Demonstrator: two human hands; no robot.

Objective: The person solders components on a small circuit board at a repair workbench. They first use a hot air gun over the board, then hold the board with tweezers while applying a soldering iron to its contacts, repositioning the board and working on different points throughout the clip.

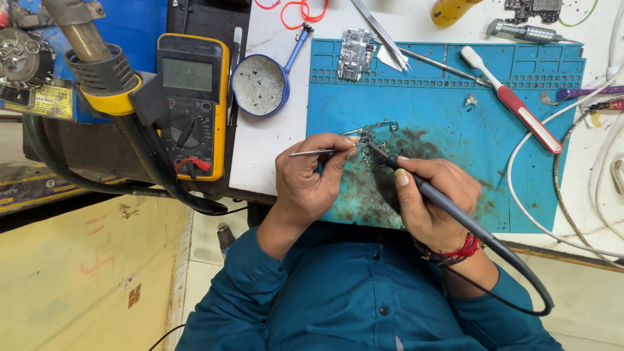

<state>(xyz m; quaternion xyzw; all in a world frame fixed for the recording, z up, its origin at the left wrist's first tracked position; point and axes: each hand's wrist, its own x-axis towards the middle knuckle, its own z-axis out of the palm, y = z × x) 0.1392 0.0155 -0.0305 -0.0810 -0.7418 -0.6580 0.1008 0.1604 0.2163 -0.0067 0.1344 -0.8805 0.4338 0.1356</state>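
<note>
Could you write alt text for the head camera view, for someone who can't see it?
Seen from above, a person's right hand touches a soldering iron to a small circuit board on a stained blue work mat, while the left hand holds tweezers beside it. A yellow multimeter, a round tin and a red-handled brush lie nearby.

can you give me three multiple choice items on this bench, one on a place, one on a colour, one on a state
1. Where does the small circuit board under the hands lie?
A. on the blue mat
B. on the multimeter
C. in the round tin

2. What colour is the multimeter casing?
A. green
B. yellow
C. white

3. What does the right hand hold?
A. nothing
B. a screwdriver
C. a soldering iron

Answers: 1 A, the board rests on the mat; 2 B, its casing is yellow; 3 C, the fingers grip the black corded iron, while the left hand holds tweezers.
</note>
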